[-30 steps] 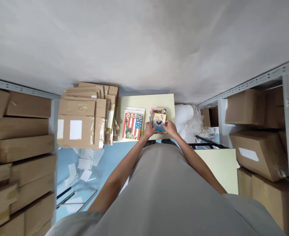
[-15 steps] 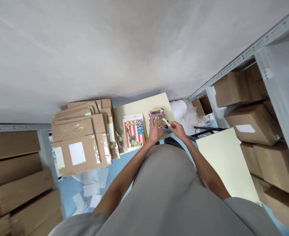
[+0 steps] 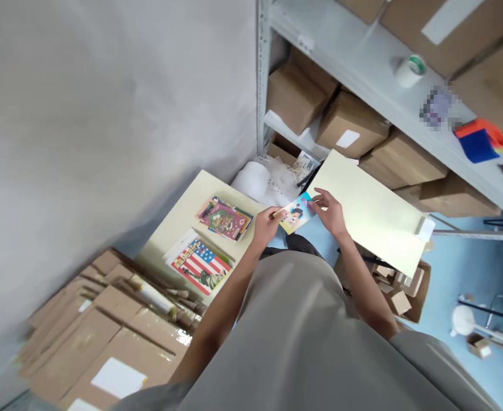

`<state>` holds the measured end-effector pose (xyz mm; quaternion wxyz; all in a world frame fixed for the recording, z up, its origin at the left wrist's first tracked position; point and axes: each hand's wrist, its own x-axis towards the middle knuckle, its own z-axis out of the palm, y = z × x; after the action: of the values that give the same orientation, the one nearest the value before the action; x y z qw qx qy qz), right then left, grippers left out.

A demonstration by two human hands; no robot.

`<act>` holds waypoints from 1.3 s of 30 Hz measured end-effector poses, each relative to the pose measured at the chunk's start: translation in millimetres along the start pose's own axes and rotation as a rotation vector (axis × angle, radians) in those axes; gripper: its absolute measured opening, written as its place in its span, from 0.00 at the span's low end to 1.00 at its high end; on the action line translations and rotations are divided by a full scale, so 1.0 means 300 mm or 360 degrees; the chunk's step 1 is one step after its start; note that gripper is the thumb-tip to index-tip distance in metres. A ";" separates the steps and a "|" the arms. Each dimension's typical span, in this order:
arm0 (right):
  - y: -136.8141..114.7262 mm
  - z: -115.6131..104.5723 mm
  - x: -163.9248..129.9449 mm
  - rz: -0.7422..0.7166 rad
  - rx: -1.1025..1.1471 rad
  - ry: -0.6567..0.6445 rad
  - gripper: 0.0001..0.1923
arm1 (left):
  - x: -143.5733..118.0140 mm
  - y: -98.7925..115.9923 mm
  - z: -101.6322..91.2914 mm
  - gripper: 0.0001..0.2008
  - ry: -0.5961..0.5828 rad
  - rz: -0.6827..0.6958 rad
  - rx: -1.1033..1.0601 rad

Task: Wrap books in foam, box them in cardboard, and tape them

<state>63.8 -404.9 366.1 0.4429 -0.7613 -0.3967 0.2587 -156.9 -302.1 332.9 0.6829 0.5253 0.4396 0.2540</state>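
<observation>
Both my hands hold a small colourful picture book (image 3: 296, 213) in the air, between two pale yellow tables. My left hand (image 3: 265, 222) grips its left edge and my right hand (image 3: 329, 209) grips its right edge. On the left table (image 3: 182, 212) lies a stack of small colourful books (image 3: 224, 217) and, nearer me, a book with an American flag cover (image 3: 200, 266). The right table (image 3: 369, 212) sits just beyond my right hand.
Flat cardboard boxes (image 3: 106, 331) are piled at lower left. Grey metal shelving (image 3: 362, 68) at upper right holds brown cartons, a tape roll (image 3: 408, 69) and a red and blue item (image 3: 478, 140). A white roll (image 3: 251, 180) and crumpled packing lie between the tables. Blue floor at right.
I lifted the top small book off the stack and carried it right, toward the second table. My head turned right, bringing the shelving into view.
</observation>
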 end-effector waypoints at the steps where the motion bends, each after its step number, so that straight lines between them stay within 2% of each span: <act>1: 0.004 -0.034 -0.008 0.0003 0.0044 0.0105 0.36 | -0.001 0.023 0.038 0.21 0.0012 -0.0018 -0.0114; 5: 0.010 -0.153 -0.024 -0.0039 0.0162 0.0500 0.36 | -0.011 0.114 0.216 0.28 -0.0062 -0.0122 -0.0406; 9: 0.034 -0.284 0.008 -0.0099 0.0193 0.0755 0.29 | -0.006 0.181 0.425 0.31 -0.0180 -0.0148 -0.0487; 12: 0.088 -0.401 0.052 -0.0186 0.0130 0.0872 0.22 | 0.017 0.204 0.594 0.31 -0.0193 -0.0109 -0.0515; 16: 0.190 -0.560 0.085 -0.0318 -0.0216 0.1063 0.15 | 0.052 0.196 0.826 0.29 -0.0123 -0.0020 -0.0544; 19: 0.240 -0.649 0.069 -0.0308 -0.0328 0.1025 0.15 | 0.055 0.177 0.978 0.29 -0.0060 0.0052 -0.0499; 22: 0.249 -0.690 0.039 -0.0220 -0.0025 0.0807 0.21 | 0.037 0.168 1.084 0.28 -0.0050 0.0177 -0.0403; 26: 0.237 -0.698 0.014 -0.0047 0.0457 0.0672 0.31 | 0.009 0.168 1.146 0.23 -0.0068 0.0492 -0.0026; 29: 0.250 -0.713 0.017 0.0058 0.0631 0.0625 0.30 | 0.008 0.163 1.155 0.20 -0.0129 0.0743 0.0299; 31: 0.270 -0.741 0.027 0.0095 0.0686 0.0616 0.31 | 0.022 0.156 1.155 0.23 -0.0102 0.0805 0.0398; 34: 0.302 -0.795 0.046 0.0103 0.0768 0.0535 0.32 | 0.062 0.151 1.151 0.33 0.0055 0.0599 0.0280; 37: 0.327 -0.831 0.064 0.0105 0.0808 0.0417 0.35 | 0.100 0.160 1.148 0.35 -0.0063 0.0201 0.0075; 39: 0.340 -0.836 0.075 0.0123 0.0787 0.0402 0.36 | 0.105 0.172 1.149 0.33 -0.0121 0.0112 0.0085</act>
<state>301.4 -533.8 394.4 0.6510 -0.6708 -0.2339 0.2673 163.2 -430.4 392.0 0.6754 0.5678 0.4012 0.2459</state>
